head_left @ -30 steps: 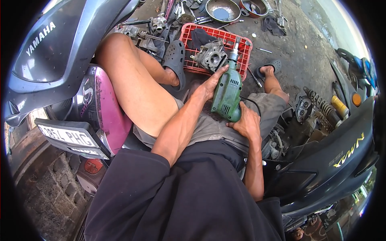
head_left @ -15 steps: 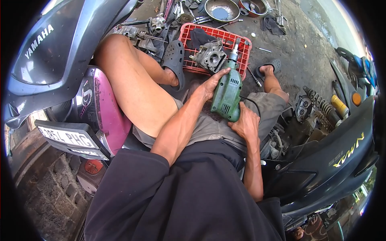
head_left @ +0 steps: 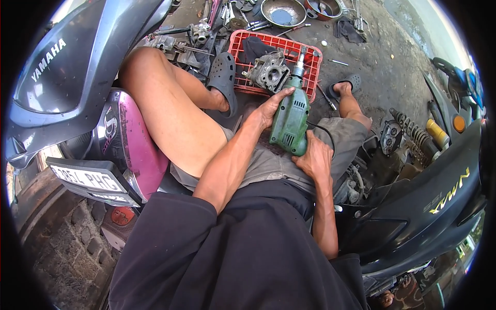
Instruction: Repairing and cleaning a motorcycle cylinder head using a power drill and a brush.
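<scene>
A green electric drill (head_left: 291, 120) lies across my lap, its chuck pointing away toward a red plastic crate (head_left: 310, 71). My left hand (head_left: 269, 107) wraps the drill's left side near the front. My right hand (head_left: 314, 156) grips the rear handle from below, where a black cord leaves it. A grey metal engine part (head_left: 268, 72) rests in the crate just ahead of the chuck. My bare left knee (head_left: 155, 88) is raised at the left, and I sit low between two scooters.
A grey scooter body (head_left: 62, 72) and a pink rear panel with a licence plate (head_left: 88, 178) crowd the left. A dark scooter (head_left: 429, 201) stands at the right. Metal bowls (head_left: 283, 11), tools and loose parts lie on the concrete ahead. A shock absorber (head_left: 411, 129) lies at the right.
</scene>
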`<state>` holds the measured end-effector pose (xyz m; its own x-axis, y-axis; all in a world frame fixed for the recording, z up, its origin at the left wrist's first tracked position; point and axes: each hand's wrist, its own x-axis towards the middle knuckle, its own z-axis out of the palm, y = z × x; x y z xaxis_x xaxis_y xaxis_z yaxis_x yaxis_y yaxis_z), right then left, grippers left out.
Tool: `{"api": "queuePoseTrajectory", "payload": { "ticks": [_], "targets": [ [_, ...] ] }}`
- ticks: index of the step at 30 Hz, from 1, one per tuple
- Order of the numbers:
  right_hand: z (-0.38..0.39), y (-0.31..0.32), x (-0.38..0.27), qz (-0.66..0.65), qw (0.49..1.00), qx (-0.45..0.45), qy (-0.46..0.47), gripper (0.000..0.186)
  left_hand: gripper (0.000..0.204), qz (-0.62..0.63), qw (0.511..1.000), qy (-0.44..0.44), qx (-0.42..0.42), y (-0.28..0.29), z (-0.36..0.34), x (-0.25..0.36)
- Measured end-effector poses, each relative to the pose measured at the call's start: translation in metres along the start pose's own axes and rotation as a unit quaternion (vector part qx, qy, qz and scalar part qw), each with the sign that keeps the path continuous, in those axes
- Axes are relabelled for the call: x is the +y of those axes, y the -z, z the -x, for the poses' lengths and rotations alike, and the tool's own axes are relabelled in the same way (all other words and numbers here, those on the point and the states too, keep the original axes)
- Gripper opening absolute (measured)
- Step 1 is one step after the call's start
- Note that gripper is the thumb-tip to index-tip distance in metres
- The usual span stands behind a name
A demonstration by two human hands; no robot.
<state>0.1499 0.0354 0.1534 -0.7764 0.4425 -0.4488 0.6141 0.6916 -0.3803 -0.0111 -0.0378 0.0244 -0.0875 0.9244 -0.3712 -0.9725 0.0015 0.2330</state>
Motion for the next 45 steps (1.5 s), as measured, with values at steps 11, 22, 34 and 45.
{"api": "queuePoseTrajectory", "payload": {
  "ticks": [11, 22, 34, 45],
  "targets": [
    [-0.001, 0.003, -0.004, 0.028, 0.999, -0.039, -0.024, 0.06, 0.063, 0.007, 1.0, 0.008, 0.02, 0.011, -0.004, -0.004],
    [-0.002, -0.005, 0.011, 0.02, 1.0, -0.001, 0.016, 0.061, 0.067, -0.025, 0.997, -0.001, 0.074, 0.023, -0.008, -0.012],
    [-0.002, -0.006, 0.012, 0.001, 1.0, -0.002, 0.0, 0.056, 0.068, -0.035, 0.997, 0.007, 0.071, 0.015, -0.004, -0.009],
    [-0.002, -0.003, 0.011, -0.007, 1.0, -0.02, -0.017, 0.059, 0.064, -0.035, 0.997, 0.007, 0.07, 0.019, -0.005, -0.011]
  ]
}}
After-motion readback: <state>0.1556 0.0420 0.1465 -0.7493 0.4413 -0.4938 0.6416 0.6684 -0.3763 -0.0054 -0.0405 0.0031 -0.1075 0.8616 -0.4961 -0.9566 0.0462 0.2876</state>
